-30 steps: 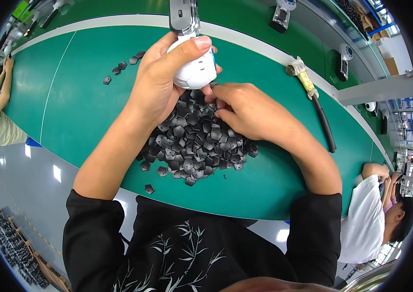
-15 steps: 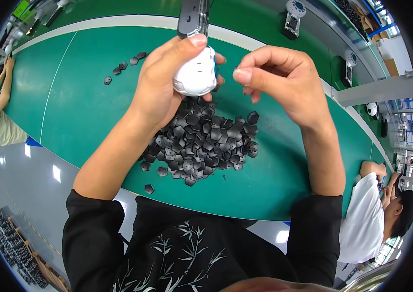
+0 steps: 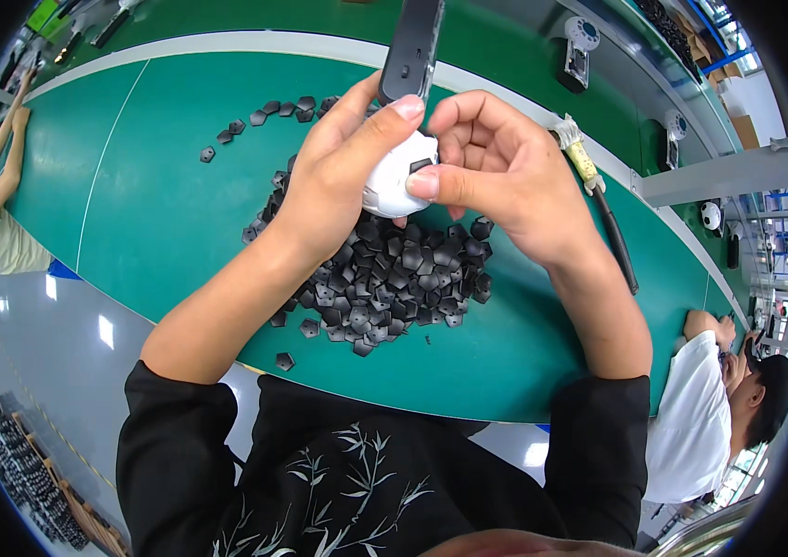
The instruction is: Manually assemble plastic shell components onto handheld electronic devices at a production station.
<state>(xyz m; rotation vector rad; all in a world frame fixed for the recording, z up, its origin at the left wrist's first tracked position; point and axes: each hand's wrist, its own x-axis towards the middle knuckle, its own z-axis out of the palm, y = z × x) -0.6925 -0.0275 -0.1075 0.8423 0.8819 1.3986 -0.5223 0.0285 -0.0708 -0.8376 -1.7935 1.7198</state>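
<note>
- Where we look down over the green table (image 3: 162, 213), we count one small white ball (image 3: 392, 186), held above a single heap of dark pieces (image 3: 384, 274); the heap holds too many to count.
- A short loose string of about ten more dark pieces (image 3: 268, 113) lies apart at the far left of the heap, and a few strays sit on the near side.
- The ball is white, smooth and round, with one dark patch showing on its side just beside our right thumb tip.
- Our left hand (image 3: 338, 176) wraps the ball from the left, fingers curled over its top, closed firmly on it.
- Our right hand (image 3: 496, 176) meets the ball from the right, thumb and forefinger pinched together at the dark patch; whether a loose piece sits between them we cannot tell.
- The heap pieces are flat, matte, dark grey and many-sided.
- One dark upright tool (image 3: 410, 46) stands just behind the ball.
- One hammer-like tool (image 3: 598, 200), with a pale wrapped head and a long black handle, lies to the right.
- Two other people work nearby, one at each end of the table.
</note>
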